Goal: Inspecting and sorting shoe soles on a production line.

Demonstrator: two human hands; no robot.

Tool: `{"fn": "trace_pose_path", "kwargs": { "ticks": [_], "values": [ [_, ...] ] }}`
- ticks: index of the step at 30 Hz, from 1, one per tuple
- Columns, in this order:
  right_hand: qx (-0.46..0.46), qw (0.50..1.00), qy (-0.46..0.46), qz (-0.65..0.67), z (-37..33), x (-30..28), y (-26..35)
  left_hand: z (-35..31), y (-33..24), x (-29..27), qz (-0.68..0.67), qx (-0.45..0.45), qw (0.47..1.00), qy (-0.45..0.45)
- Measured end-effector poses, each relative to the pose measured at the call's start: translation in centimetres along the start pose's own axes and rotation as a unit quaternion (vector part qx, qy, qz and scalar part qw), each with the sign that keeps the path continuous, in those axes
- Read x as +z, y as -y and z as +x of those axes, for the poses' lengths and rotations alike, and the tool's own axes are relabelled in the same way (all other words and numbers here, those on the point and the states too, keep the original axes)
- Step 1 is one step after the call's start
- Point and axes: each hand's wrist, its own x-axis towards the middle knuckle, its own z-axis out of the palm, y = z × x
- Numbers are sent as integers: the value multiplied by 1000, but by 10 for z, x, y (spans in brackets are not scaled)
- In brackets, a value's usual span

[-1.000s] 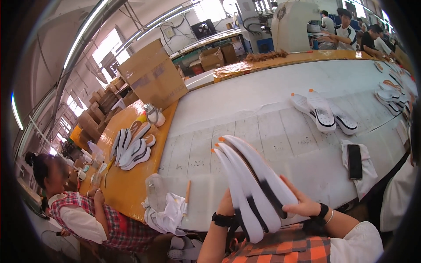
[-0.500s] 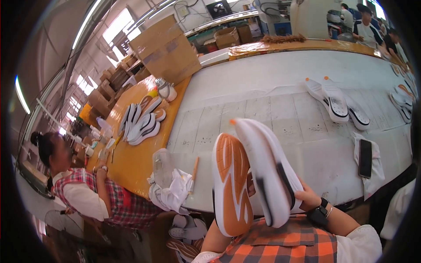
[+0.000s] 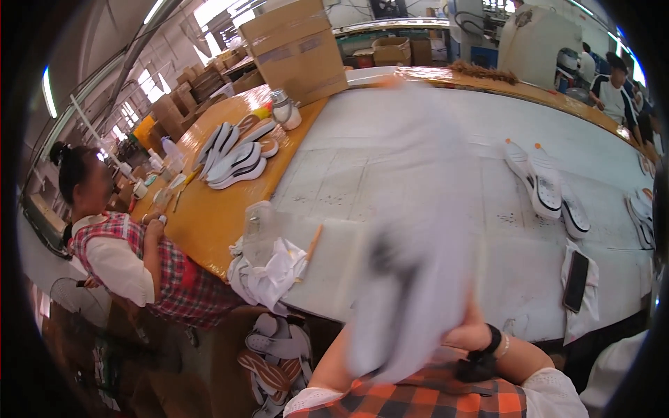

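Held thing: a blurred white shoe sole (image 3: pixel 411 279), raised close to the camera in front of the person's chest and over the near edge of the white table (image 3: pixel 418 146); its outline is smeared and a dark patch shows near its middle.
Right hand: the right hand (image 3: pixel 468 329) is up against the lower right of the blurred sole, grasping it as far as can be seen; a black wristband (image 3: pixel 488 343) sits on the wrist.
Left hand: hidden behind the sole; only the forearm (image 3: pixel 333 362) rises from the lower edge, so I cannot tell whether it grips anything.
Table, right side: a pair of white soles with dark insets (image 3: pixel 540 182) lies flat, well apart from the hands; a black phone (image 3: pixel 575 281) rests on a white cloth near the front edge.
Table, left edge: crumpled white cloth (image 3: pixel 268 275) hangs over the corner, beside a thin wooden stick (image 3: pixel 313 243).
Orange bench: a stack of white soles (image 3: pixel 233 150) lies on it, with a cardboard box (image 3: pixel 296 47) further back.
Other person: someone in a red checked apron (image 3: pixel 132 268) sits at the bench on the left.
Below the table: more soles (image 3: pixel 275 352) piled on the floor.
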Motion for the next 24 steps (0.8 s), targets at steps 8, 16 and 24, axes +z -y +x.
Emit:
{"fn": "trace_pose_path", "kwargs": {
  "ticks": [8,16,24],
  "values": [
    [-116,867,85,-478,11,-53,26,10,3,9,205,148,967,-38],
    [-70,951,-301,22,-3,-62,2,26,24,43,141,109,982,56],
    [68,984,139,85,47,5,7,51,49,32,159,-17,984,-78]
  ]
}}
